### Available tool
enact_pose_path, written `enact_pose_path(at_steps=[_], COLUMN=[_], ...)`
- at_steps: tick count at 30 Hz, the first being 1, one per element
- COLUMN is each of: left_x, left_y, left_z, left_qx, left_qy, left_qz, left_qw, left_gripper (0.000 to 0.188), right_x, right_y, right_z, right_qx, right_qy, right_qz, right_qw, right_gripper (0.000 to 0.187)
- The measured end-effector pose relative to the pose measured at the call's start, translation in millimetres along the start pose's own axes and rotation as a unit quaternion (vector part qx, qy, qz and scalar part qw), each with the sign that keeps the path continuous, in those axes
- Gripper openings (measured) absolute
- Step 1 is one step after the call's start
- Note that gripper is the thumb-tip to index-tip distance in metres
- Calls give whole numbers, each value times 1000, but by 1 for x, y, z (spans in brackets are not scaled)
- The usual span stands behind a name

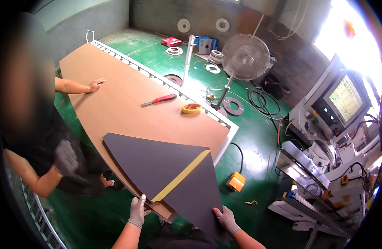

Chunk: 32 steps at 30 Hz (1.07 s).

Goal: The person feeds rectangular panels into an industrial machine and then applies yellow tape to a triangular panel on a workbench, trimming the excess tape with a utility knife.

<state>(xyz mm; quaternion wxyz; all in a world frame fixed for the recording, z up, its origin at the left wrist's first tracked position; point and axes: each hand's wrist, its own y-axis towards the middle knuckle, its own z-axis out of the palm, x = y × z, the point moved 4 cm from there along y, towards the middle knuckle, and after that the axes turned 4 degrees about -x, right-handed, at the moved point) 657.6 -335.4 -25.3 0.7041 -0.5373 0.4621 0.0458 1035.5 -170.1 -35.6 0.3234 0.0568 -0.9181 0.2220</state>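
A dark grey panel (157,159) with pointed corners lies over the near end of a large brown board (120,95). A strip of yellow tape (181,176) crosses the panel diagonally. My left hand (137,211), in a pale glove, closes on the brown board's near left edge, just beside the panel; its lower fingers are partly hidden. Gloved as well, my right hand (227,220) grips the panel's right edge with the thumb on top. Farther up the board lie a red-handled utility knife (159,99) and a yellow tape roll (191,108).
At left stands a co-worker, one bare hand (97,85) on the board, the other hand grey-gloved (66,157). A white roller frame (157,76) edges the board. Right are an orange foot pedal (236,181), a fan (245,57) and a machine with a screen (347,97).
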Motion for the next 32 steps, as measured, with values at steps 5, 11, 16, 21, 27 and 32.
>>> enact_pose_path(at_steps=[5, 11, 16, 21, 27, 32], left_x=[-4, 41, 52, 64, 94, 70], left_y=[-4, -13, -29, -20, -16, -51], left_z=[-1, -14, -11, -9, 0, 50], left_qx=[20, 119, 196, 218, 284, 282], left_qy=[-19, -115, -258, -234, -217, -190], left_qz=[-12, -74, -139, -131, -123, -97], left_qw=[1000, 983, 936, 938, 926, 936], left_gripper=[53, 48, 35, 29, 35, 36], right_x=[22, -6, -56, -3, -63, -85], right_y=[-21, -54, -52, -42, -51, -47], right_z=[-9, -12, -3, 14, -15, -51], right_qx=[8, 46, 89, 140, 82, 34], right_qy=[28, 61, 158, 215, -94, 6], right_qz=[-17, -9, 66, 20, -80, -20], right_qw=[999, 997, 981, 966, 989, 999], right_gripper=[65, 73, 33, 46, 41, 48])
